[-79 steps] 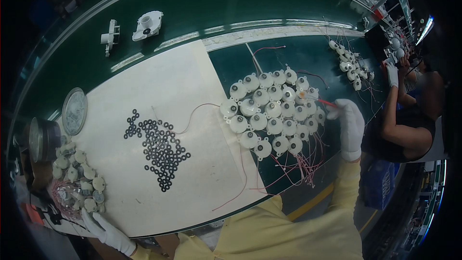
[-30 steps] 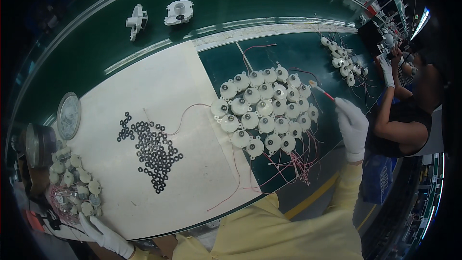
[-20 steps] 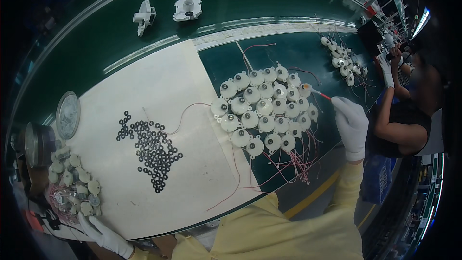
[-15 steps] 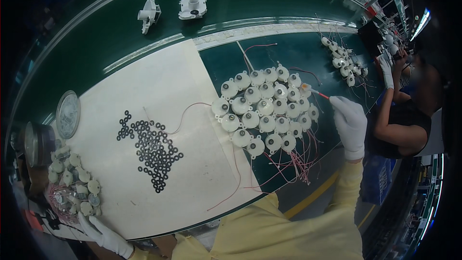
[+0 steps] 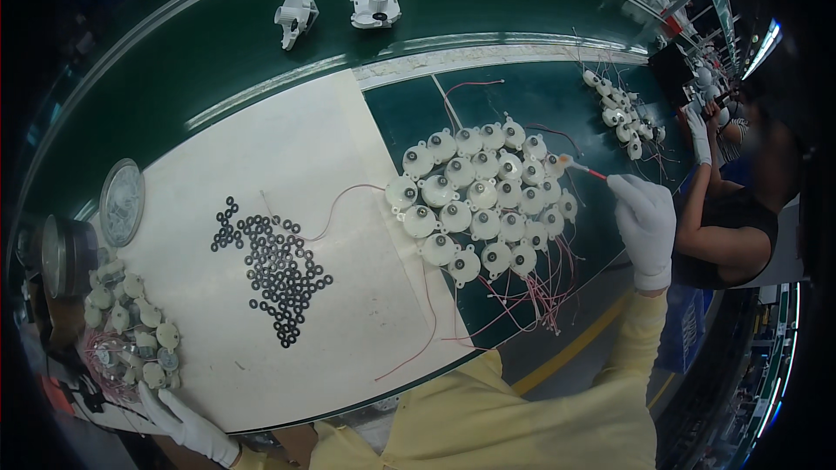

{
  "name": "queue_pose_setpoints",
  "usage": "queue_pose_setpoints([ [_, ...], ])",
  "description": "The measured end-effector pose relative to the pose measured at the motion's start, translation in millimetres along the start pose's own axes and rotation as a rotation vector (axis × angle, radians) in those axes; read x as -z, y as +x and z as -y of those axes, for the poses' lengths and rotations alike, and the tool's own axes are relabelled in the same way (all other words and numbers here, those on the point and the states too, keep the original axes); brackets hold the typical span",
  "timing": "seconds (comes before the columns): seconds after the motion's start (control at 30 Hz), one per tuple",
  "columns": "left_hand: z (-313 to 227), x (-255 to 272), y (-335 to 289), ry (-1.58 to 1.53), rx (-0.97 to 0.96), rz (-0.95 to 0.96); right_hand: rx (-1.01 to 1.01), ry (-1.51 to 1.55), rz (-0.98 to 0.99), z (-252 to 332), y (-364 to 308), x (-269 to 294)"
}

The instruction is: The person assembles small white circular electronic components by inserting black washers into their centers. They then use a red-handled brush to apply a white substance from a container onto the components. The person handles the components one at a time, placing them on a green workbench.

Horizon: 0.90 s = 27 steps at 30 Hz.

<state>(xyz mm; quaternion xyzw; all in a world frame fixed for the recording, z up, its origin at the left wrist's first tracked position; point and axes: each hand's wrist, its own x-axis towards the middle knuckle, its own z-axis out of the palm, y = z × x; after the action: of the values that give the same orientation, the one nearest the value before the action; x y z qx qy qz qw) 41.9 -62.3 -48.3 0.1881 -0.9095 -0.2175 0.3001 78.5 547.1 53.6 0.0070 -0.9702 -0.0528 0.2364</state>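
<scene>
The right hand in a white glove [image 5: 646,224] is closed around a thin red-handled brush [image 5: 582,169], its tip on the right edge of the cluster of round white motor housings with red wires [image 5: 482,200] on the green bench. I'd dab one housing at a time, lightly, without snagging wires. The left gloved hand [image 5: 185,422] rests open beside the pile of small grey-white discs [image 5: 131,331], holding nothing I can see.

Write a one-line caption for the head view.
Gloved right hand touches a red-handled brush to clustered white round motors; left hand rests by more motors.

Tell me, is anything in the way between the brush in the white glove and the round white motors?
Nothing visible is. The right hand holds a thin red-handled brush, and its pale tip already reaches the right edge of the cluster of round white motors. Only bare green table lies between glove and motors.
</scene>
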Motion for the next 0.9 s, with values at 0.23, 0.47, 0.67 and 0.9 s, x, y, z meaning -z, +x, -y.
queue_pose_setpoints([
  [0.23,2.2,0.0,0.7,0.008,-0.025,0.006,0.057,-0.04,0.02,5.8,7.5,-5.0],
  [0.47,-1.0,1.1,-0.8,-0.014,0.003,0.004,0.077,-0.081,0.015,3.5,4.4,2.7],
  [0.67,-0.2,-0.2,-0.1,0.002,0.002,-0.003,0.084,-0.081,0.0,8.3,7.3,-0.4],
  [0.9,-0.1,1.0,-0.8,-0.011,0.014,-0.003,0.063,-0.075,-0.005,2.7,5.9,3.6],
])
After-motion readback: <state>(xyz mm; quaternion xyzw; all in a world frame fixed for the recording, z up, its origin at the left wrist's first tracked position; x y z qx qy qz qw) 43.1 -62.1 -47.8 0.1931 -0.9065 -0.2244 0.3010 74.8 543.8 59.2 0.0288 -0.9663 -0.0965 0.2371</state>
